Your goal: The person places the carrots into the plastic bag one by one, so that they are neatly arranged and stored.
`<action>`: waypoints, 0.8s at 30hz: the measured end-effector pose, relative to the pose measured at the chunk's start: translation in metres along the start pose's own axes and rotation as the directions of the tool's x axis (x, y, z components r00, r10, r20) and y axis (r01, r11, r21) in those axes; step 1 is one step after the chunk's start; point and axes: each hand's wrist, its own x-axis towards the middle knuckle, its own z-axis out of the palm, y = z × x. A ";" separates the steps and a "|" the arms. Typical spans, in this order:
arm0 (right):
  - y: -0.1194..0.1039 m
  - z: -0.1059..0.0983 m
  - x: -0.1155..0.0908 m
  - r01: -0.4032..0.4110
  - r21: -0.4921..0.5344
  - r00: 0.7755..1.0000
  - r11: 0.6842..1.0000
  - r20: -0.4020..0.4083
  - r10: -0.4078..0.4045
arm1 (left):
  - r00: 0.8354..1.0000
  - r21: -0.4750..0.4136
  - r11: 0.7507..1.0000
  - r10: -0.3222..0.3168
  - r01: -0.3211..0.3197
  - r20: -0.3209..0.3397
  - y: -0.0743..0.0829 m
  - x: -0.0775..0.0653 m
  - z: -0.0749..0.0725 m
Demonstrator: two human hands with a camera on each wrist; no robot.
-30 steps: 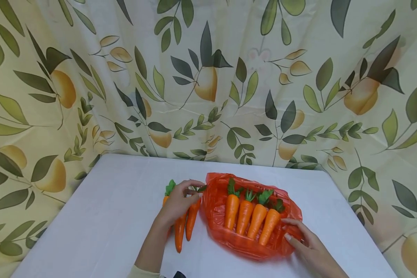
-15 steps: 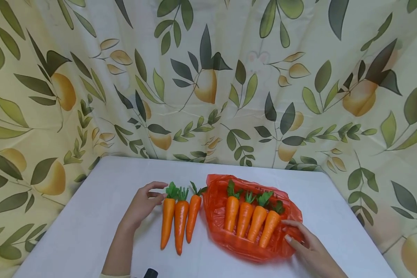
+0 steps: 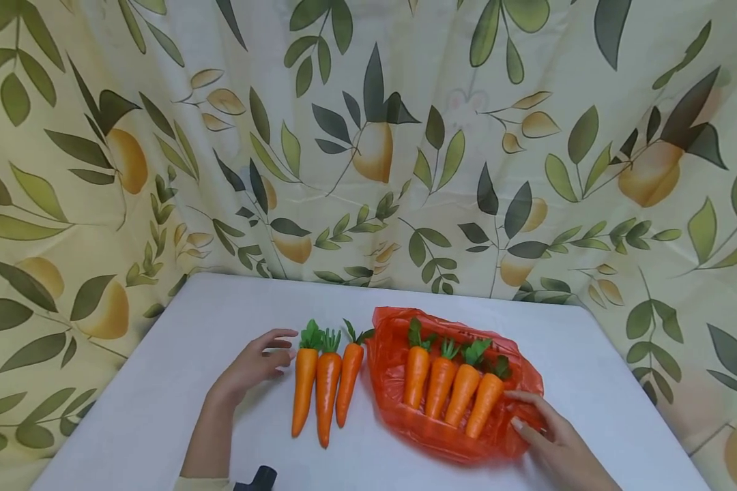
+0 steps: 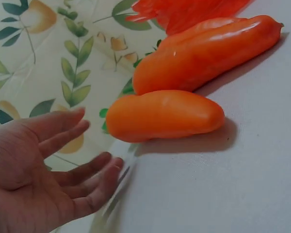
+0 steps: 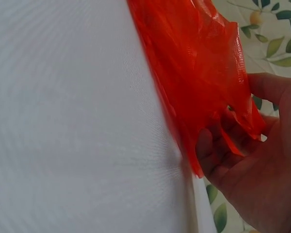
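Note:
Three carrots with green tops lie side by side on the white table: a left one (image 3: 304, 392), a middle one (image 3: 327, 395) and a thinner right one (image 3: 349, 385). My left hand (image 3: 254, 365) is just left of them, fingers spread and holding nothing; its wrist view shows a gap between the fingertips and the nearest carrot (image 4: 165, 116). A red plastic bag (image 3: 442, 436) lies open to the right, with several carrots (image 3: 463, 395) in a row inside, tops toward the back. My right hand (image 3: 553, 433) holds the bag's right end, thumb and fingers about the crumpled plastic (image 5: 203, 73).
The white table (image 3: 246, 307) runs back to a curtain (image 3: 405, 170) printed with leaves and fruit. A black object (image 3: 263, 477) shows beside my left wrist at the bottom of the head view.
My left hand has left the rightmost loose carrot, moved left past the others and come off the left carrot's top. My right hand stays at the bag.

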 end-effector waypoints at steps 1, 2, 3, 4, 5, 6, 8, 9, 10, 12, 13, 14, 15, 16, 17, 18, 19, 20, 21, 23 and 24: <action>0.000 0.000 0.000 -0.003 -0.005 1.000 1.000 -0.001 0.003 | 1.000 -0.010 1.000 -0.005 0.005 0.020 -0.001 0.001 0.001; 0.000 -0.001 0.000 -0.001 -0.009 1.000 1.000 -0.002 0.001 | 0.999 -0.017 1.000 -0.010 0.011 0.036 -0.002 0.002 0.001; 0.000 -0.001 0.000 0.000 -0.008 1.000 1.000 -0.001 0.000 | 0.999 -0.024 1.000 -0.014 0.015 0.046 -0.003 0.002 0.002; 0.000 0.000 0.000 0.002 -0.006 1.000 1.000 0.000 -0.002 | 0.998 -0.026 1.000 -0.013 0.014 0.055 -0.004 0.002 0.002; 0.000 0.000 0.000 0.005 -0.005 1.000 1.000 0.002 -0.005 | 0.998 -0.028 1.000 -0.011 0.013 0.058 -0.005 0.003 0.002; -0.001 0.000 0.000 0.008 -0.002 1.000 1.000 0.003 -0.008 | 0.998 -0.028 1.000 -0.010 0.011 0.057 -0.005 0.003 0.002; -0.001 0.000 0.000 0.019 0.001 1.000 1.000 0.003 -0.019 | 0.998 -0.022 1.000 -0.004 0.005 0.057 -0.006 0.003 0.001; -0.001 0.000 0.000 0.020 0.003 1.000 1.000 0.001 -0.020 | 0.998 -0.020 1.000 -0.001 0.002 0.058 -0.006 0.004 0.001; -0.001 0.000 0.000 0.021 0.003 1.000 1.000 0.000 -0.021 | 0.998 -0.018 1.000 0.002 -0.001 0.060 -0.006 0.004 0.001; -0.001 0.000 0.000 0.023 0.002 1.000 1.000 -0.003 -0.023 | 0.998 -0.016 1.000 0.008 -0.007 0.067 -0.006 0.005 0.001; -0.001 -0.001 0.000 0.022 0.001 1.000 1.000 -0.005 -0.022 | 0.997 -0.016 1.000 0.010 -0.008 0.071 -0.006 0.006 0.001; -0.001 -0.001 0.000 0.020 0.001 1.000 1.000 -0.006 -0.020 | 0.997 -0.014 1.000 0.010 -0.009 0.074 -0.006 0.006 0.001; -0.001 -0.001 0.000 0.018 0.003 1.000 1.000 -0.005 -0.018 | 0.997 -0.009 1.000 0.011 -0.010 0.077 -0.006 0.006 0.002; -0.001 -0.001 0.000 0.019 0.003 1.000 1.000 -0.003 -0.019 | 0.997 -0.004 1.000 0.010 -0.010 0.079 -0.006 0.006 0.002; -0.001 -0.001 0.000 0.019 0.004 1.000 1.000 -0.001 -0.019 | 0.997 0.001 1.000 0.008 -0.008 0.081 -0.006 0.005 0.003; -0.001 -0.001 0.000 0.017 0.006 1.000 1.000 0.000 -0.017 | 0.997 0.006 1.000 0.007 -0.007 0.081 -0.006 0.006 0.003; -0.001 -0.001 0.000 0.015 0.007 1.000 1.000 0.000 -0.015 | 0.997 0.013 1.000 0.005 -0.006 0.080 -0.006 0.005 0.004; 0.000 -0.001 0.000 0.015 0.008 1.000 1.000 0.001 -0.015 | 0.997 0.016 1.000 0.003 -0.004 0.078 -0.007 0.005 0.004; 0.000 -0.001 0.000 0.015 0.009 1.000 1.000 0.001 -0.015 | 0.997 0.018 1.000 0.001 -0.002 0.077 -0.007 0.005 0.005; 0.001 -0.001 0.000 0.016 0.012 1.000 1.000 0.000 -0.016 | 0.997 0.010 1.000 -0.001 0.000 0.077 -0.008 0.006 0.006; 0.002 -0.001 0.000 0.015 0.013 1.000 1.000 0.000 -0.015 | 0.997 0.006 1.000 -0.001 0.000 0.079 -0.008 0.006 0.006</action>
